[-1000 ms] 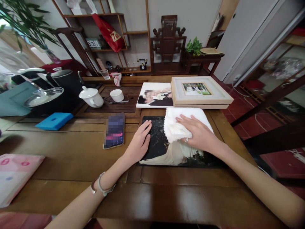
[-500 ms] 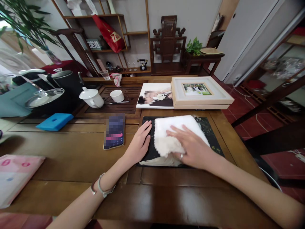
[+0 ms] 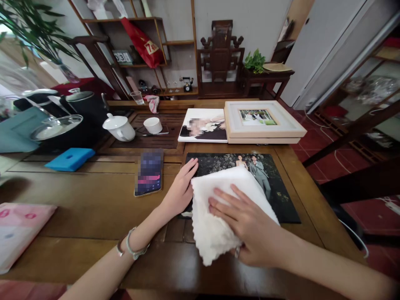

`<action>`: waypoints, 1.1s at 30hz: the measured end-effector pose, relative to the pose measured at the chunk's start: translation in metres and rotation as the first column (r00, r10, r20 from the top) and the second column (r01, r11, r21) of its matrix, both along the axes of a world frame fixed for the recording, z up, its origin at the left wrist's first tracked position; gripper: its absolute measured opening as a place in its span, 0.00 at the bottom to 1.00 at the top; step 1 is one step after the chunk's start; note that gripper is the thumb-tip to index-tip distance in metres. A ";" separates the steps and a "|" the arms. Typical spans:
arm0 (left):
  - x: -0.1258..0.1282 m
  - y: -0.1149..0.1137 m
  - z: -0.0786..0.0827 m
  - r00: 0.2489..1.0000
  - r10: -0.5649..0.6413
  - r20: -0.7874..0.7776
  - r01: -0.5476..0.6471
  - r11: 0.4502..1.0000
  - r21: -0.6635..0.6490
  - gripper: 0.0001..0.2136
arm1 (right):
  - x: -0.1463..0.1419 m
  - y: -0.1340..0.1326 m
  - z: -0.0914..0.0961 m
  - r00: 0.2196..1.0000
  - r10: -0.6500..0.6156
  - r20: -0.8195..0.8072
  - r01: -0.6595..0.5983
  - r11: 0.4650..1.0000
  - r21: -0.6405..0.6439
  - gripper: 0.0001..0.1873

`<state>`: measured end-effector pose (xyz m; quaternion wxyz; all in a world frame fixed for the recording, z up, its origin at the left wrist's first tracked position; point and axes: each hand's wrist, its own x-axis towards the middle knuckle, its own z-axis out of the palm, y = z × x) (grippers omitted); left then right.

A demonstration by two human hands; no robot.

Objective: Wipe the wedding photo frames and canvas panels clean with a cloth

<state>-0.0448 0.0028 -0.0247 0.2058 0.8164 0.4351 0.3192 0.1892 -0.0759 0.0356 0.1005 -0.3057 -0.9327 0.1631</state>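
A dark photo print of a couple lies flat on the wooden table. My left hand rests flat on the print's left edge, fingers stretched out. My right hand lies palm down with spread fingers on a white folded cloth. The cloth covers the print's near left corner and hangs past its front edge onto the table. A ring shows on my right hand and a bracelet on my left wrist.
A phone lies left of the print. Behind it are a second photo print and a stacked pale picture frame. A tea tray with white teapot and cup, a blue box and a pink packet stand left.
My right hand has dragged the white cloth from the print's far right side down and left to its near edge, uncovering the couple in the picture. My left hand has stayed put.
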 end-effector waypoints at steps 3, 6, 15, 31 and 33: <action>0.000 0.000 0.001 1.000 0.009 0.004 -0.009 1.000 -0.008 0.22 | 0.005 0.006 -0.002 1.000 -0.014 -0.020 0.015 1.000 0.005 0.39; 0.002 -0.002 0.005 0.999 0.032 -0.021 -0.032 0.999 -0.029 0.21 | 0.029 0.037 -0.007 0.973 -0.230 -0.037 0.232 0.969 0.080 0.35; 0.002 -0.003 0.006 0.999 0.035 -0.031 -0.036 0.999 -0.024 0.21 | 0.046 0.043 -0.020 0.898 -0.440 0.021 0.419 0.866 0.273 0.31; 0.003 -0.004 0.007 0.999 0.036 -0.025 -0.037 0.999 -0.033 0.22 | 0.077 0.026 -0.028 0.875 -0.480 -0.063 0.475 0.827 0.301 0.32; 0.003 -0.003 0.006 0.999 0.043 -0.024 -0.043 0.999 -0.031 0.21 | 0.079 0.017 -0.029 0.867 -0.495 -0.058 0.484 0.807 0.339 0.33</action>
